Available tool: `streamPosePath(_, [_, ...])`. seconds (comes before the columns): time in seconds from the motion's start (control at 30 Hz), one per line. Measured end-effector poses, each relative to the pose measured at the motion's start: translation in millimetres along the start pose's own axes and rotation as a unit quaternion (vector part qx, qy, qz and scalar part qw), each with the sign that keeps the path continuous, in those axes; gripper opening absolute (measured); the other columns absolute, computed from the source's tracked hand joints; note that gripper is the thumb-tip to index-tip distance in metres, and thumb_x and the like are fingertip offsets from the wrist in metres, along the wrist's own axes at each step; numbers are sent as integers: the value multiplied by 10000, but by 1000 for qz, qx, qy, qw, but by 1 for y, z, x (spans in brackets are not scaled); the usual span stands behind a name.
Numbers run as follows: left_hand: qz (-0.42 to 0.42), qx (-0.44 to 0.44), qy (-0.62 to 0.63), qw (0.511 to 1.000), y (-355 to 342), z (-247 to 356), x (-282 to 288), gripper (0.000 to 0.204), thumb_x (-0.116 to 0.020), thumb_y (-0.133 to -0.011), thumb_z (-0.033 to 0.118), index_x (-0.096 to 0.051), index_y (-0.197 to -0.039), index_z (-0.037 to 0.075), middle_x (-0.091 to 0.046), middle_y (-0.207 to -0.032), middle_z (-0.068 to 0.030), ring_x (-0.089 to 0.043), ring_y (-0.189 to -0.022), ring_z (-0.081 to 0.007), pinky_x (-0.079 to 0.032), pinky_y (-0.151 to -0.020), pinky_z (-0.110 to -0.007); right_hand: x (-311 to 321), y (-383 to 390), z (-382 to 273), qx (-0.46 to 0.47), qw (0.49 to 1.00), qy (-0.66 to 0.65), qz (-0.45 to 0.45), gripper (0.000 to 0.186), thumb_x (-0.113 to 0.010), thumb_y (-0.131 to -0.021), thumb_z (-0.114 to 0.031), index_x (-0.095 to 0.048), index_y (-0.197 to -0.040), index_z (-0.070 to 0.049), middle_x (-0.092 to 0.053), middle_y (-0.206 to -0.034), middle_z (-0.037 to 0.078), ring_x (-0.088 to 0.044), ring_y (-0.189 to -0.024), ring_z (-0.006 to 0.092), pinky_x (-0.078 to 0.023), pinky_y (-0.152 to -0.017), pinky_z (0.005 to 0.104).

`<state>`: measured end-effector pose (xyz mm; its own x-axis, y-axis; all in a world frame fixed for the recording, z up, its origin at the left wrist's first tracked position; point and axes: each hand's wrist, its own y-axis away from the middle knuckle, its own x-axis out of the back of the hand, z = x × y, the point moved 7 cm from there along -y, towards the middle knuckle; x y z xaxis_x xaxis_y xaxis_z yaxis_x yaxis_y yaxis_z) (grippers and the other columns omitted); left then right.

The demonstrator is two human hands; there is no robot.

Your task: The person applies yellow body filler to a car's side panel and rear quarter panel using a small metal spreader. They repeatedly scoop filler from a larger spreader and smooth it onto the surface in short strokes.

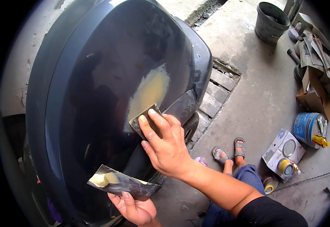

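Observation:
With my right hand I grip a small dark spreader, its edge against the lower end of a yellowish filler patch. The patch lies on a dark car body panel, sanded pale around its rim. Nearer to me, my left hand pinches a wide, flat, dark spreader plate by its lower edge. A lump of pale yellow filler sits on that plate's left end, and a thin smear runs along its upper edge. Part of the right spreader is hidden by my fingers.
On the concrete floor at right stand a blue can, a white box with a small yellow tin on it, and an open cardboard box. A black bucket is farther back. A slatted drain cover runs beside the car.

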<state>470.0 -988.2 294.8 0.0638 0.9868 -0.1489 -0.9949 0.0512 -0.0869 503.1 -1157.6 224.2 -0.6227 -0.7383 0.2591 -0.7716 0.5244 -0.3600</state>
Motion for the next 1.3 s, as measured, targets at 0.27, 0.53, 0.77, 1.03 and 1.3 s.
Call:
streamPosePath(0.27, [19,-29,-27,999,-1,7,-1,430,-484,-983,50,-426,-1409,36,-531,-1359,-119,-535,-1206,-220,-433,-1053,-380,15,21,10,12,997,42,-69,602,-699,-809,-181,-528,-1386,-153,-450,-1432,86,-422,-1206,367,-370,-971,461])
streamPosePath(0.53, [19,-21,-25,999,6,10,6,443,-501,-973,48,-430,-1411,44,-532,-1363,-104,-539,-1197,-217,-437,-1050,-380,44,-60,19,-11,998,44,32,519,-618,-881,-178,-507,-1380,-93,-441,-1379,158,-430,-1169,385,-389,-964,487])
streamPosePath(0.77, [24,-26,-33,999,4,13,18,423,-481,-984,46,-429,-1404,37,-530,-1364,-114,-537,-1205,-219,-436,-1053,-380,2,3,-21,5,1000,18,-9,609,-689,-816,-160,-506,-1395,-110,-432,-1401,125,-429,-1164,398,-391,-917,474])
streamPosePath(1.03, [24,-44,-40,998,1,18,9,415,-482,-987,50,-428,-1398,23,-535,-1352,-131,-539,-1207,-228,-435,-1057,-389,-1,37,-9,38,997,19,-66,605,-715,-776,-176,-549,-1358,-164,-461,-1407,77,-432,-1200,371,-385,-925,474])
streamPosePath(1.3, [16,-34,-28,999,10,15,6,430,-486,-982,55,-418,-1404,9,-537,-1346,-134,-537,-1205,-224,-432,-1054,-382,50,-69,51,5,998,16,62,478,-587,-922,-191,-506,-1376,-67,-441,-1408,194,-460,-1172,402,-413,-994,490])
